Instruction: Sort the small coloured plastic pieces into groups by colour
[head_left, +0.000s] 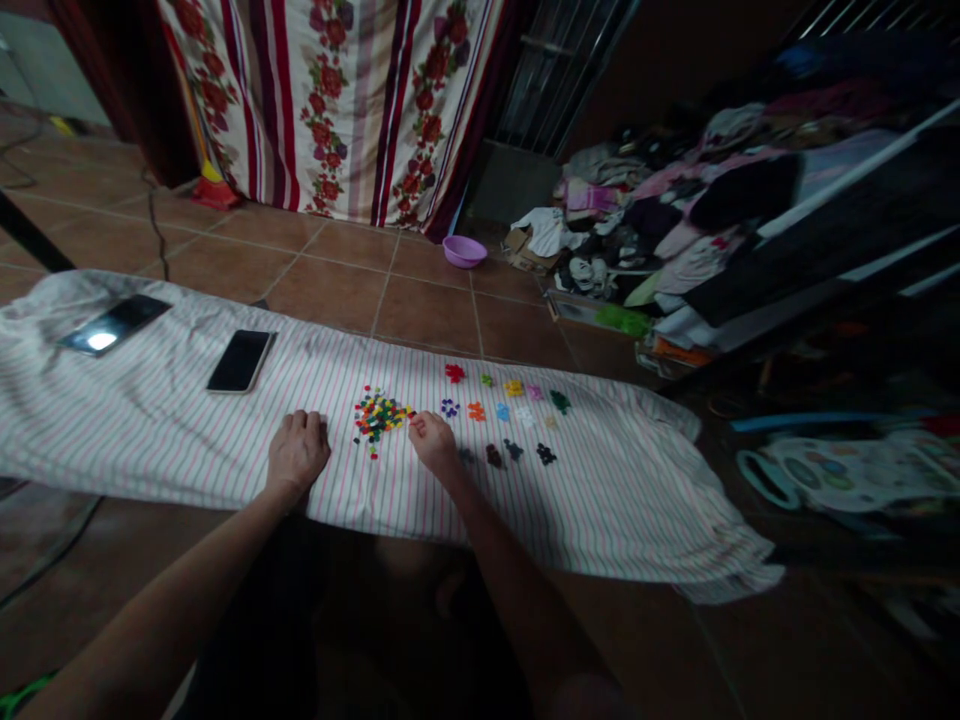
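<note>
A loose pile of small multicoloured pieces [381,416] lies on the striped cloth [315,350]. At the pile's right edge my right hand [433,440] has its fingers pinched together; what they hold, if anything, is too small to name. My left hand [298,448] rests on the cloth left of the pile, its fingers curled and nothing visible in them. Right of the pile are small single-colour groups, among them red pieces [454,373], orange pieces [476,411], yellow pieces [514,387], dark green pieces [559,401] and black pieces [546,454].
A black phone [241,361] and a shiny dark device [116,325] lie on the cloth at the left. Beyond the cloth, a purple basin [464,251] stands on the tiled floor. Heaped clothes [645,210] are at the back right, and a floral curtain [330,110] hangs behind.
</note>
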